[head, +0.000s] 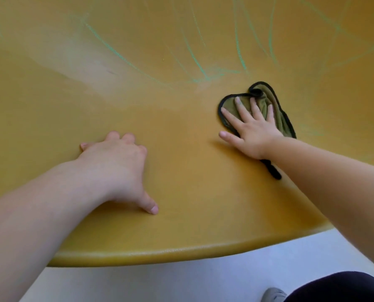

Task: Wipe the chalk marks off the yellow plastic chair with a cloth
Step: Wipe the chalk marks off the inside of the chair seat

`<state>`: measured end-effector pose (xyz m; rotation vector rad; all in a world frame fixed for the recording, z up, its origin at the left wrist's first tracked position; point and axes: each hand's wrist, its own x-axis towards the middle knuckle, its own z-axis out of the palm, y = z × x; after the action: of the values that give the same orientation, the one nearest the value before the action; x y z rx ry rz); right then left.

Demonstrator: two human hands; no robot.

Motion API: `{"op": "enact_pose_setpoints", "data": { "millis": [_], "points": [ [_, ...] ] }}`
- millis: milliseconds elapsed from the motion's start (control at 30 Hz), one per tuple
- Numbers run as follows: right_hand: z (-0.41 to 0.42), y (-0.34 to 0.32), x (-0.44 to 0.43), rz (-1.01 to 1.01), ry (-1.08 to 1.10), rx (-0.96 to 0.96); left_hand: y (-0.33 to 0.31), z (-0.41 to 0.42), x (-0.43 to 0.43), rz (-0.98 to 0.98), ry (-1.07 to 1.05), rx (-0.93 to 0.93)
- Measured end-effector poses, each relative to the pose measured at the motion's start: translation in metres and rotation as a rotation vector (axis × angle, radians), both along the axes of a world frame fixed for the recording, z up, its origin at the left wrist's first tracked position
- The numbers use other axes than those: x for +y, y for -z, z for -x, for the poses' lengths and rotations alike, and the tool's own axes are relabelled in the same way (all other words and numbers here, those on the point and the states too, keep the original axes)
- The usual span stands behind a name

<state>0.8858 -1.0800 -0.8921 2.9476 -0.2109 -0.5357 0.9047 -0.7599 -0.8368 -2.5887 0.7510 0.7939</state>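
The yellow plastic chair [181, 171] fills almost the whole view, seat below and backrest above. Green chalk marks [200, 68] run in lines over the backrest and down to the fold of the seat. An olive cloth with a black hem [266, 99] lies bunched on the seat at the right. My right hand [250, 129] presses flat on the cloth with straight, spread fingers. My left hand [118, 164] rests on the bare seat at the left, thumb out and fingers bent at the tips.
The seat's rounded front edge [170, 253] curves across the bottom. Below it is a pale floor [160, 284], with my dark-clothed leg [342, 288] and a grey shoe [273, 295] at the bottom right. A whitish smear [90, 62] covers the left of the backrest.
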Motion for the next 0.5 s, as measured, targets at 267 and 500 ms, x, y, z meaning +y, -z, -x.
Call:
{"op": "enact_pose_setpoints", "data": {
  "millis": [267,500],
  "points": [
    [0.105,-0.017,0.094,-0.29,-0.411,0.25,0.006,0.011,-0.007,0.07,0.059,0.024],
    [0.137,-0.049,0.013,-0.18,-0.252,0.359,0.014,0.04,-0.042,0.163,0.245,-0.021]
  ]
}}
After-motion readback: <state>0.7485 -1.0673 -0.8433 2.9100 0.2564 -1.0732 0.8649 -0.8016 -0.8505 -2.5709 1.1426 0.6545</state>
